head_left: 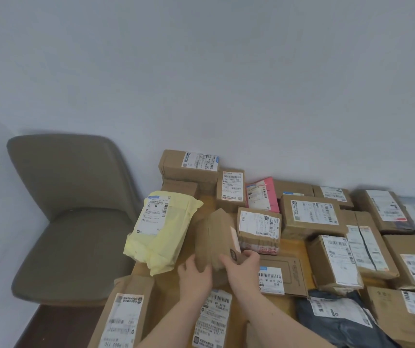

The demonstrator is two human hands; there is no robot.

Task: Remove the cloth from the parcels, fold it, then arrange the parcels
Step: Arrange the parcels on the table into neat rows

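Note:
A brown taped parcel [215,237] stands tilted in the middle of the wooden table [286,243]. My left hand [195,275] grips its lower left side and my right hand [241,268] grips its lower right corner. A yellow plastic parcel [161,232] lies just to the left. Several cardboard boxes with white labels surround them, among them one right behind [259,228] and a flat one [280,276] under my right hand. No cloth is in view.
A grey-brown padded chair [73,217] stands left of the table against the wall. A pink parcel [263,194] leans at the back. A dark grey bag [337,320] lies at the front right. More boxes fill the table's right side [377,247].

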